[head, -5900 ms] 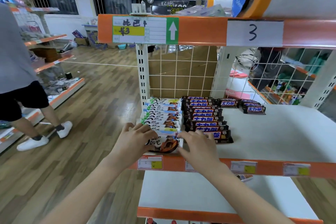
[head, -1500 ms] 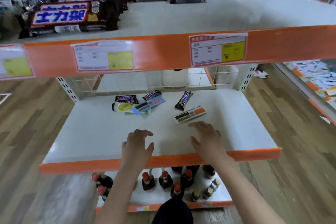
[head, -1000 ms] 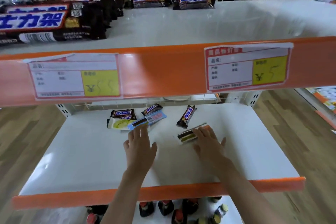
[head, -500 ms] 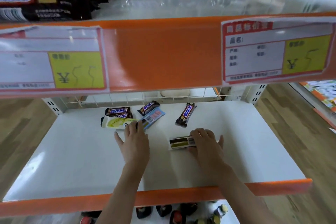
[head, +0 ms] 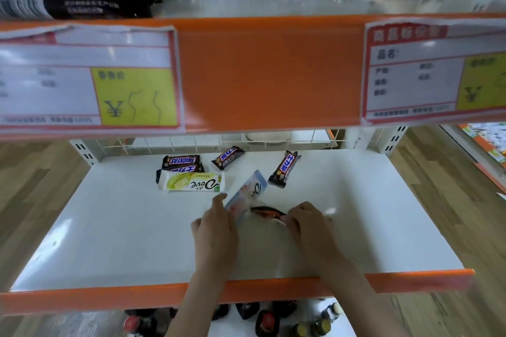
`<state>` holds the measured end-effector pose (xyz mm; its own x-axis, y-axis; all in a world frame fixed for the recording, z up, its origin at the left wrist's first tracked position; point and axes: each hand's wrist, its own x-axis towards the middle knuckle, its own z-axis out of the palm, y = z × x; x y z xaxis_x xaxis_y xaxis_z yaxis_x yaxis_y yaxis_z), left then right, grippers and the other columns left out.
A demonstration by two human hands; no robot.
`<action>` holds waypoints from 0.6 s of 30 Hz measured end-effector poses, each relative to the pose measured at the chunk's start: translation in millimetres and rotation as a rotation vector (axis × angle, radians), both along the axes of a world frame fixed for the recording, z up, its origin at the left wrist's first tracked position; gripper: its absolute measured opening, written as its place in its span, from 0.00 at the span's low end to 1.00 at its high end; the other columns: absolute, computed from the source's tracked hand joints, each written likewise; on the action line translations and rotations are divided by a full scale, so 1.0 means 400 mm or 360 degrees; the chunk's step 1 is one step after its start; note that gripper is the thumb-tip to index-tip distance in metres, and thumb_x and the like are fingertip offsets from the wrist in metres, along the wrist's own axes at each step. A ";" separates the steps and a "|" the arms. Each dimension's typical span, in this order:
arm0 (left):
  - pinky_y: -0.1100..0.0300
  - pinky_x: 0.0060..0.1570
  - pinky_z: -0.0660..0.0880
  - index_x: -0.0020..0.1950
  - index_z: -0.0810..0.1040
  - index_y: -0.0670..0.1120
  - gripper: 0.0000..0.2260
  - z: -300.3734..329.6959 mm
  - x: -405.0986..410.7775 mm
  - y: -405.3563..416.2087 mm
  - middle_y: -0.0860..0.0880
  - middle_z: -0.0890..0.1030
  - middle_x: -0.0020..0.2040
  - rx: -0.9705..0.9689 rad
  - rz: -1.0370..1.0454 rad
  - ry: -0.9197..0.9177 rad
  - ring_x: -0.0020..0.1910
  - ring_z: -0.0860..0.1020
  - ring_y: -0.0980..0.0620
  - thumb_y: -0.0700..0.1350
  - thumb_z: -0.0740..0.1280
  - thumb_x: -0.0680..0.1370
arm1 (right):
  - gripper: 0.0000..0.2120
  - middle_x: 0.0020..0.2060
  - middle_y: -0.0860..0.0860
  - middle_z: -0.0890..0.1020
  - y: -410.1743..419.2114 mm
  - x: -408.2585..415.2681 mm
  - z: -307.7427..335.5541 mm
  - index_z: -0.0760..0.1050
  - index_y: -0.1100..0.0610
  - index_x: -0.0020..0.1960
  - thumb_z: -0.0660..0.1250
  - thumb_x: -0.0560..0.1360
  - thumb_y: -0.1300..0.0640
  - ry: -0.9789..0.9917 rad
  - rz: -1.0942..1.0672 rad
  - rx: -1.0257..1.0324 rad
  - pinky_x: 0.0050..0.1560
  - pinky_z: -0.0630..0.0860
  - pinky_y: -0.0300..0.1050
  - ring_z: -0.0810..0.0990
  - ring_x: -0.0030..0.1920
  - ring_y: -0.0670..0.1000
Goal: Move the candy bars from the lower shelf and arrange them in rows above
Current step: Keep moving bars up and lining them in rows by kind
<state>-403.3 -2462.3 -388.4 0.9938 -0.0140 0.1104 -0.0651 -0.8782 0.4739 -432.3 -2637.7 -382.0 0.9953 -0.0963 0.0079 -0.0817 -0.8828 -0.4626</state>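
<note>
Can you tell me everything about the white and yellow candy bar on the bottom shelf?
The white and yellow candy bar is a flat, long bar in a shiny white wrapper, with a pale yellow swirl at one end and dark curly Dove lettering that reads upside down from here. It lies flat on the white lower shelf, left of the middle and toward the back. Its far edge overlaps a dark Snickers bar. Neither hand touches it; the left hand is nearer the front.

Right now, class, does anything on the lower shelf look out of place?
Yes. The loose bars lie scattered at mixed angles: two Snickers bars sit skewed, and the yellow Dove bar overlaps another Snickers.
</note>
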 end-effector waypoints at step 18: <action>0.55 0.54 0.64 0.59 0.64 0.49 0.21 0.047 -0.039 0.009 0.53 0.76 0.54 0.0460 0.0163 0.0406 0.56 0.73 0.52 0.62 0.58 0.74 | 0.20 0.54 0.46 0.74 -0.012 -0.060 0.031 0.65 0.47 0.61 0.58 0.75 0.37 0.0149 -0.0491 -0.0288 0.53 0.68 0.45 0.74 0.57 0.49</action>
